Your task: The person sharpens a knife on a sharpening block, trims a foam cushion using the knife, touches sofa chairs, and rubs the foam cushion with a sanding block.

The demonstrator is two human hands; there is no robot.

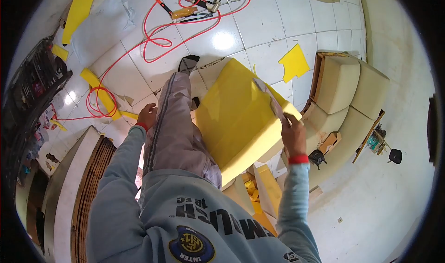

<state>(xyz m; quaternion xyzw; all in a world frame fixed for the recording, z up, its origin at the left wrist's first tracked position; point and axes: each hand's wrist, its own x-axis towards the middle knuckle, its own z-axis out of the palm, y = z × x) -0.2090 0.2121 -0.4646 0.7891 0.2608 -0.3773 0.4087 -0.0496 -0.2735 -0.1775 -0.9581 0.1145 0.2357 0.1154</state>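
A large block covered in yellow foam [236, 119] stands beside my leg, slightly right of the middle. Over its right edge, my right hand [293, 134] is closed around one end of a long, flat, greyish strip-like tool [269, 96], whose far end lies over the top of the foam. I cannot make out exactly what this tool is. On the other side of my leg, my left hand [147, 115] hangs with its fingers loosely curled near my trouser leg, and nothing shows in it.
A red hose [160, 41] loops over the tiled floor beside hand tools [187, 13]. Yellow foam scraps [294, 63] lie on the floor. A beige sofa [340, 84] stands right; stacked boards [92, 177] lean at the lower left.
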